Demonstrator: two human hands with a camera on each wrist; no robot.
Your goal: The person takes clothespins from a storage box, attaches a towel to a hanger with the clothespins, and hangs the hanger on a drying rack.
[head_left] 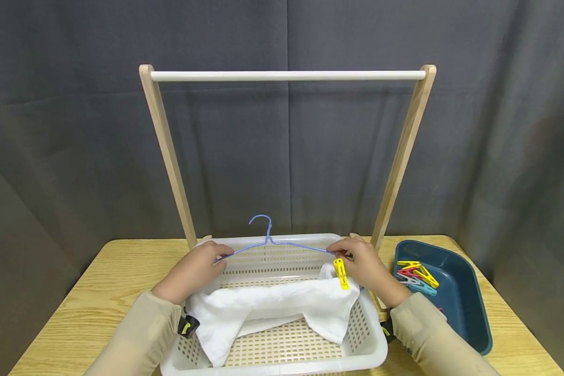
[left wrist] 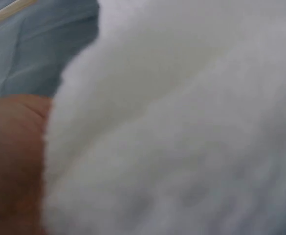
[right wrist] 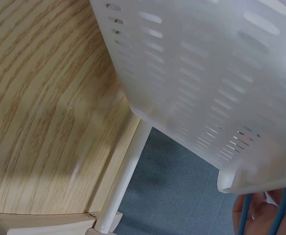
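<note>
A blue wire hanger (head_left: pixel 269 241) is held up level over a white plastic basket (head_left: pixel 274 369). My left hand (head_left: pixel 198 269) grips its left arm, and my right hand (head_left: pixel 363 263) pinches the right arm. A white towel (head_left: pixel 282 298) drapes below the hanger between both hands, its lower edges down inside the basket. One yellow clothespin (head_left: pixel 340 273) clamps the towel near my right fingers. The left wrist view is mostly filled by blurred towel (left wrist: pixel 182 137), with the left hand (left wrist: pixel 15 161) at its edge. Blue hanger wires (right wrist: pixel 279 210) cross my fingers in the right wrist view.
Behind the basket rises a wooden rack (head_left: pixel 169 156) with a white crossbar (head_left: pixel 286 76). On the wooden table (head_left: pixel 84 303), at right, a dark teal tub (head_left: pixel 470 292) holds several coloured clothespins (head_left: pixel 418 277). Grey curtain (head_left: pixel 291 156) hangs at the back.
</note>
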